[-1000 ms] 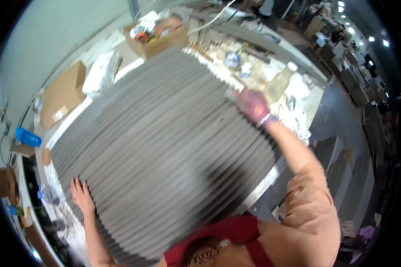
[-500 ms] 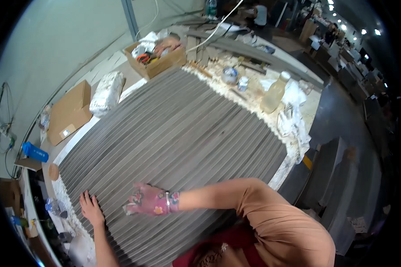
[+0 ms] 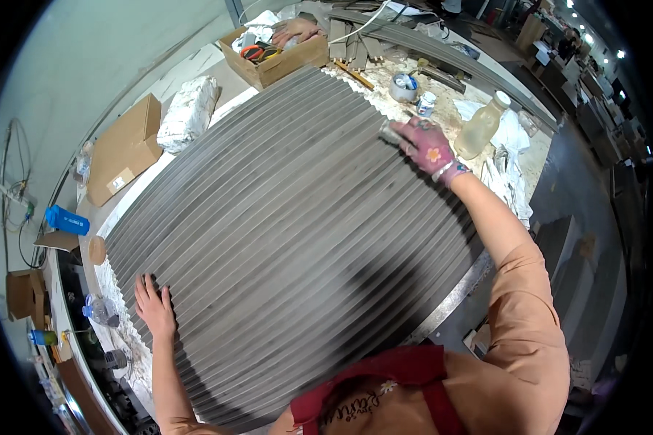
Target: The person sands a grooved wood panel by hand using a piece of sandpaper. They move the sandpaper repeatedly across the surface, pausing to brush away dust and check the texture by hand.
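A large grey ribbed panel [image 3: 290, 225] of many parallel slats covers most of the workbench. My left hand [image 3: 154, 306] lies flat on the panel's near left edge, fingers spread. My right hand [image 3: 428, 146], in a pink patterned glove, reaches to the panel's far right edge. It is closed around a small grey pad or block [image 3: 390, 133] pressed on the slats. My right arm in an orange sleeve stretches across the right side of the panel.
Beyond the panel stand a small tin [image 3: 403, 87], a small jar [image 3: 426, 104], a plastic bottle of pale liquid [image 3: 480, 128] and white rags [image 3: 511, 156]. An open cardboard box [image 3: 276, 52] sits at the far end. A flat carton [image 3: 125, 148] and a blue bottle [image 3: 67, 220] lie left.
My right hand swept from the far right edge down to the near left of the panel and has returned to the far right edge. The left hand has stayed in place.
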`<action>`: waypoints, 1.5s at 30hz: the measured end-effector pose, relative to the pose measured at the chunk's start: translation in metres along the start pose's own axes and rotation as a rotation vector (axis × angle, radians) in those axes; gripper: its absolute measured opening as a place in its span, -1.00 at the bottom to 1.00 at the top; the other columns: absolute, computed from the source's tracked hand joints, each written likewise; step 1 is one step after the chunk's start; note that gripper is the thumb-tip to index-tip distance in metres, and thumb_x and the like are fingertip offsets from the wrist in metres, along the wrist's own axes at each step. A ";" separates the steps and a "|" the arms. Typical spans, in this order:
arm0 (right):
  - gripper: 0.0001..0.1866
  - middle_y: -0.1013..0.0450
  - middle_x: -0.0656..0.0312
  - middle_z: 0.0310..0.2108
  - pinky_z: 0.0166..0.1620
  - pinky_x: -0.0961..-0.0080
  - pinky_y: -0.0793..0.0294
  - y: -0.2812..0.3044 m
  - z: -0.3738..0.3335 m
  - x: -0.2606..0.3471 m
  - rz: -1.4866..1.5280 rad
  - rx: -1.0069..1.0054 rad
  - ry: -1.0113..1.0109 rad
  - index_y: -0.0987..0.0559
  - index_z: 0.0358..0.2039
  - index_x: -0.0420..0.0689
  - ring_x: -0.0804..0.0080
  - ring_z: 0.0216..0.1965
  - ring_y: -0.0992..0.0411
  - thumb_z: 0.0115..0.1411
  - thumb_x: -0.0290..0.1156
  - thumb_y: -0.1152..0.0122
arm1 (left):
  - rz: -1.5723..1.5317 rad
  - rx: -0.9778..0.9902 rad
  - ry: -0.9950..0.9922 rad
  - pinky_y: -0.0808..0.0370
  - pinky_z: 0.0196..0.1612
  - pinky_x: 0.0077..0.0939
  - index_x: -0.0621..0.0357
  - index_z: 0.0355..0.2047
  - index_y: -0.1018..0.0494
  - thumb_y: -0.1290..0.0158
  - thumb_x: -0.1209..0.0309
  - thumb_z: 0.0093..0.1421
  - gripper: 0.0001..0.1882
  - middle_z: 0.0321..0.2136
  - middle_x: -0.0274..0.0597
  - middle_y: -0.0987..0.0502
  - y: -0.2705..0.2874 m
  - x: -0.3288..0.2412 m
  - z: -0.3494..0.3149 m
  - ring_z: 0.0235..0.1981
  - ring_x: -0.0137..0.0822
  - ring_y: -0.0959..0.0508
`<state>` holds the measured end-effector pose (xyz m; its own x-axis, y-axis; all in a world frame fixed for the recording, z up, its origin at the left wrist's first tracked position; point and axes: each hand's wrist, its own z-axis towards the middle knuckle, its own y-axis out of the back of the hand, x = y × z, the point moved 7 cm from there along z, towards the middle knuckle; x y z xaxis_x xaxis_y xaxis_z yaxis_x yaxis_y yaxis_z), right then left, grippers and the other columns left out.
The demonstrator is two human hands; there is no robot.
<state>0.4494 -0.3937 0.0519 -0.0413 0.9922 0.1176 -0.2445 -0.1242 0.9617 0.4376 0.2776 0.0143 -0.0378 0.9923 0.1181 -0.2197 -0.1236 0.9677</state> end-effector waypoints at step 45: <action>-0.70 -0.48 0.22 -0.03 0.02 0.11 -0.36 -0.062 0.030 0.084 -0.225 -0.346 0.292 -0.51 -0.08 0.12 0.14 -0.06 -0.45 0.15 -0.25 -0.06 | -0.181 0.056 0.121 -0.01 0.25 -0.01 -0.13 0.26 -0.15 0.32 0.00 0.35 -0.46 0.29 -0.25 -0.11 -0.026 -0.024 0.042 0.30 -0.19 -0.09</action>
<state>0.4897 -0.3024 0.0096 -0.2078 0.9565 -0.2047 -0.5832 0.0469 0.8110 0.4856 0.2576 -0.0044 -0.1198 0.9893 -0.0833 -0.1788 0.0610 0.9820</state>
